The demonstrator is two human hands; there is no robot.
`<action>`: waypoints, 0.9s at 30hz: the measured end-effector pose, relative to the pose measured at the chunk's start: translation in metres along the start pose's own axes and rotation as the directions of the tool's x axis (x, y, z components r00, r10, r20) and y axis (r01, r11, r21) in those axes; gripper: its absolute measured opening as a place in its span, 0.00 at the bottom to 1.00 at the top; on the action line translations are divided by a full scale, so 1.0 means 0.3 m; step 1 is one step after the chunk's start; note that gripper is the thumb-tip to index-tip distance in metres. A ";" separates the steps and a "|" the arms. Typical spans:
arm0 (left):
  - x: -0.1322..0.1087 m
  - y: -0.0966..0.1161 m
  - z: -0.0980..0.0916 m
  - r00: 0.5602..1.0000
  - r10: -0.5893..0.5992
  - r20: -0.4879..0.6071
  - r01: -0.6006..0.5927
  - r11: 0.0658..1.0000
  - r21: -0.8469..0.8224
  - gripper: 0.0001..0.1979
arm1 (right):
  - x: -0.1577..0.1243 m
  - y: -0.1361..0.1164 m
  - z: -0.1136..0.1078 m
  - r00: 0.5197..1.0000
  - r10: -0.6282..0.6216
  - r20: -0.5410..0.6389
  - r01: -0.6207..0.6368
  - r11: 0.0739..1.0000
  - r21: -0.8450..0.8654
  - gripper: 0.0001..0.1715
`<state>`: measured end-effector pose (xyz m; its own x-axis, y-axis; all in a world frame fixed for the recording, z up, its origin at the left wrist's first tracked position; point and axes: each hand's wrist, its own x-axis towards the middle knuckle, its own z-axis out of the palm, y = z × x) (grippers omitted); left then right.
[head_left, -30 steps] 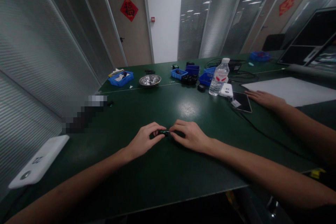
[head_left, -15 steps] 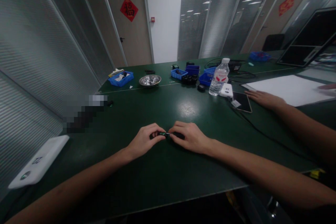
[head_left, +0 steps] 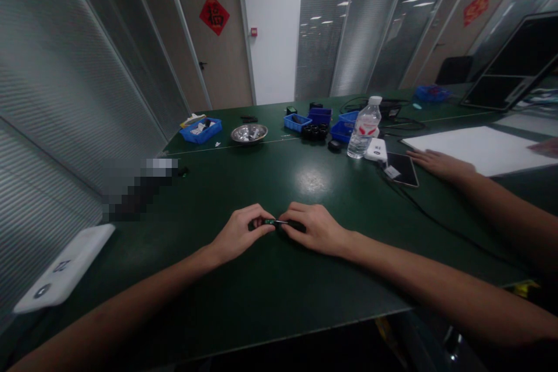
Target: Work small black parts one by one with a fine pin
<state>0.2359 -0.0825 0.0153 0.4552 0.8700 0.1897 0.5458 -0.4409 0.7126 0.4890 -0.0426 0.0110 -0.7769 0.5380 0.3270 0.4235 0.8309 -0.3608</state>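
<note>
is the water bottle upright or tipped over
Upright: the water bottle stands on its base on the green table, with its white cap at the top.

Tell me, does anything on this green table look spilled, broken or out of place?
Nothing stands out. The water bottle stands upright, the metal bowl sits flat, and the left hand and right hand pinch a small dark part between them.

The table (head_left: 270, 279) is matt green with a dull sheen; the bowl (head_left: 249, 133), upper middle, shiny metal; the bottle (head_left: 363, 128) clear plastic.
</note>
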 end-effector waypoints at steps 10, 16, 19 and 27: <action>-0.003 0.004 -0.002 1.000 0.014 -0.016 -0.014 1.000 0.012 0.13 | 0.000 -0.001 0.000 1.000 0.003 0.000 -0.003 1.000 0.011 0.13; -0.003 0.008 -0.004 1.000 0.008 0.004 -0.008 1.000 0.023 0.14 | 0.000 -0.006 -0.007 1.000 0.004 -0.004 -0.004 1.000 0.019 0.14; -0.001 0.006 -0.001 1.000 0.012 0.009 -0.012 1.000 0.025 0.13 | 0.000 -0.004 -0.007 1.000 0.001 0.007 -0.001 1.000 0.014 0.14; -0.001 -0.003 -0.003 1.000 0.007 0.015 -0.007 1.000 0.024 0.14 | -0.004 0.006 0.005 1.000 -0.001 -0.008 0.001 1.000 0.022 0.13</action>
<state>0.2347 -0.0820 0.0151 0.4694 0.8635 0.1844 0.5591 -0.4523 0.6948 0.4900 -0.0420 0.0085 -0.7734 0.5385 0.3345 0.4126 0.8282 -0.3793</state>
